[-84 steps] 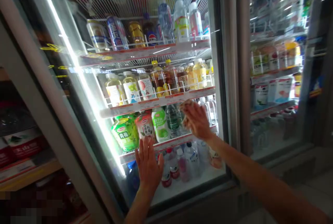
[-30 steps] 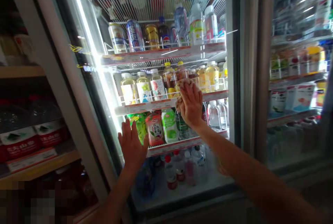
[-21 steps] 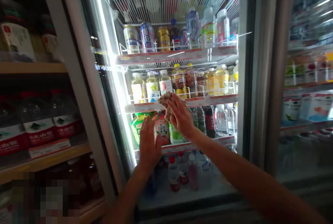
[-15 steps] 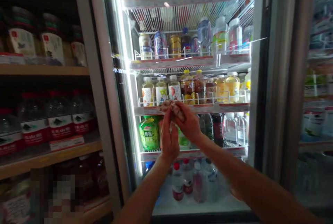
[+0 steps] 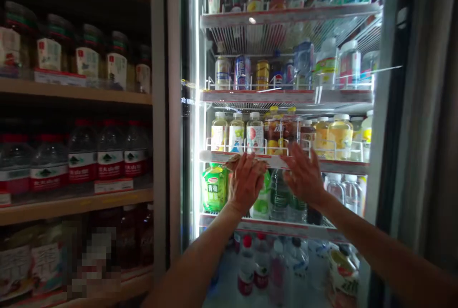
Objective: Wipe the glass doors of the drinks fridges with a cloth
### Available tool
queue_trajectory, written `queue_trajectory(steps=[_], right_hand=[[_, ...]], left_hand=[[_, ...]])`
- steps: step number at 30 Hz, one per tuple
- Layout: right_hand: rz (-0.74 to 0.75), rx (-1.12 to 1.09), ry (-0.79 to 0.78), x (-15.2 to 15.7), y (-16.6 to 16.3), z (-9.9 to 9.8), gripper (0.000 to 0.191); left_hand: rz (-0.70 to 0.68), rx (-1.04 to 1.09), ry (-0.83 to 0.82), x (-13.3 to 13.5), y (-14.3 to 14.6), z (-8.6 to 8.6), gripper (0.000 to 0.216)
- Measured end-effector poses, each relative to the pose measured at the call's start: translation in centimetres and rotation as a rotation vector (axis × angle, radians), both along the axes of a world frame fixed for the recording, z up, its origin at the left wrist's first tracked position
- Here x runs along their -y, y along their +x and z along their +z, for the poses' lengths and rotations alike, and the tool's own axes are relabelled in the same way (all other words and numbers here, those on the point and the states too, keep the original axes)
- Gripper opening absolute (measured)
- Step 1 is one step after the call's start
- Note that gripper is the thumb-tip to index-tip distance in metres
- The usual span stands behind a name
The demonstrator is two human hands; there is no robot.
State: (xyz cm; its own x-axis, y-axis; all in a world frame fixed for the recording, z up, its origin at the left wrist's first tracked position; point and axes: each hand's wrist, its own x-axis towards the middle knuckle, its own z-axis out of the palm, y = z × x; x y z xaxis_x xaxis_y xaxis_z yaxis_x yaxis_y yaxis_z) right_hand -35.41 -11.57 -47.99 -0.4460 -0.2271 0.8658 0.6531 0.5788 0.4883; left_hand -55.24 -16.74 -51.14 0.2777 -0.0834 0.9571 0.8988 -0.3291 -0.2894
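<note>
My left hand [image 5: 246, 181] is closed on a crumpled brownish cloth [image 5: 236, 161], which shows past the fingers at about the height of a shelf's front edge [image 5: 275, 161]. To its right my right hand [image 5: 304, 174] is raised with its fingers spread and nothing in it. Both hands are in front of the lit drinks fridge [image 5: 286, 95], where light streaks look like reflections on glass. Whether either hand touches the surface I cannot tell. Behind the left hand stand a green bottle [image 5: 213, 188] and other drinks, partly hidden.
On the left, wooden shelves [image 5: 82, 205] carry rows of jars [image 5: 88, 62] and red-capped water bottles [image 5: 109, 155]. A dark upright frame [image 5: 168, 155] separates them from the fridge. Red-capped bottles [image 5: 246, 270] and a patterned tub [image 5: 342, 270] stand low in the fridge.
My hands were together on the cloth and have parted. The right hand has let go and moved right; the left keeps the cloth. The view has shifted left, so the fridge sits farther right.
</note>
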Motion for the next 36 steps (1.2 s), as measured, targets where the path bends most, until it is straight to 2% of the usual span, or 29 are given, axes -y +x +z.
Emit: queue_trajectory(steps=[2, 3, 4, 6, 7, 8, 9, 12, 13, 14, 15, 17, 18, 19, 20, 22, 23, 24, 25, 28, 29, 30, 33, 34, 35, 36], right_hand=[[-0.107, -0.161, 0.013, -1.0, 2.4, 1.6, 0.049], [-0.141, -0.199, 0.028, -1.3, 3.3, 2.4, 0.048], [-0.162, -0.217, 0.040, -1.7, 4.0, 2.9, 0.047], [-0.184, -0.218, 0.043, -2.1, 4.7, 3.4, 0.047], [-0.192, -0.218, 0.036, -2.2, 4.8, 3.3, 0.048], [-0.196, -0.222, 0.030, -2.3, 4.9, 3.2, 0.049], [-0.195, -0.225, 0.032, -2.4, 4.9, 3.0, 0.049], [-0.163, -0.214, 0.071, -2.5, 4.8, 2.6, 0.050], [-0.152, -0.211, 0.082, -2.5, 4.8, 2.6, 0.050], [-0.145, -0.208, 0.086, -2.5, 4.8, 2.6, 0.050], [-0.144, -0.209, 0.083, -2.5, 4.8, 2.6, 0.051], [-0.146, -0.216, 0.071, -2.5, 4.8, 2.7, 0.052], [-0.145, -0.217, 0.068, -2.5, 4.8, 2.7, 0.053], [-0.143, -0.217, 0.068, -2.6, 4.8, 2.7, 0.053], [-0.139, -0.216, 0.071, -2.6, 4.8, 2.7, 0.053], [-0.133, -0.212, 0.083, -2.6, 4.9, 2.7, 0.051], [-0.133, -0.208, 0.089, -2.6, 4.9, 2.7, 0.050], [-0.134, -0.205, 0.096, -2.6, 5.0, 2.7, 0.048], [-0.137, -0.202, 0.101, -2.5, 5.0, 2.8, 0.048], [-0.143, -0.211, 0.095, -2.5, 4.9, 2.8, 0.047], [-0.145, -0.218, 0.087, -2.5, 4.8, 2.8, 0.047], [-0.146, -0.226, 0.082, -2.5, 4.8, 2.8, 0.048], [-0.137, -0.222, 0.079, -2.5, 4.9, 2.7, 0.049], [-0.131, -0.217, 0.082, -2.6, 4.9, 2.7, 0.049], [-0.126, -0.213, 0.085, -2.6, 4.9, 2.7, 0.049], [-0.121, -0.213, 0.088, -2.6, 4.9, 2.7, 0.049]], left_hand=[[0.057, -0.127, 0.047, -0.2, -1.3, 1.9, 0.035], [0.073, -0.115, 0.082, -0.2, -2.2, 3.3, 0.037], [0.090, -0.046, 0.116, -0.1, -3.1, 4.8, 0.040], [0.139, 0.224, 0.161, 0.1, -4.3, 7.0, 0.050], [0.158, 0.298, 0.149, 0.2, -4.3, 7.6, 0.055], [0.171, 0.281, 0.112, 0.2, -4.0, 7.8, 0.058], [0.172, 0.169, 0.059, 0.2, -3.6, 7.6, 0.060], [0.148, -0.364, -0.090, 0.3, -2.8, 7.1, 0.056], [0.158, -0.426, -0.108, 0.5, -3.1, 7.4, 0.052], [0.182, -0.383, -0.101, 0.7, -3.8, 7.8, 0.048], [0.216, -0.246, -0.076, 1.0, -4.5, 8.3, 0.045], [0.274, 0.126, 0.015, 1.4, -5.7, 8.9, 0.043], [0.279, 0.227, 0.049, 1.5, -5.8, 8.6, 0.043], [0.263, 0.220, 0.063, 1.5, -5.6, 8.0, 0.043], [0.231, 0.093, 0.042, 1.4, -5.2, 7.1, 0.042], [0.138, -0.325, -0.025, 1.3, -4.4, 5.2, 0.039], [0.124, -0.461, -0.050, 1.4, -4.4, 4.5, 0.038], [0.130, -0.506, -0.060, 1.5, -4.7, 4.1, 0.037], [0.166, -0.450, -0.055, 1.6, -5.3, 3.9, 0.037], [0.321, 0.064, 0.035, 2.2, -7.7, 4.1, 0.043], [0.337, 0.157, 0.068, 2.3, -8.1, 3.9, 0.046], [0.324, 0.143, 0.081, 2.3, -8.3, 3.4, 0.049], [0.217, -0.328, -0.017, 2.5, -8.1, 1.6, 0.049], [0.217, -0.402, -0.049, 2.6, -8.2, 1.2, 0.048], [0.246, -0.364, -0.058, 2.7, -8.5, 1.0, 0.047], [0.292, -0.223, -0.034, 2.8, -9.0, 1.0, 0.047]])
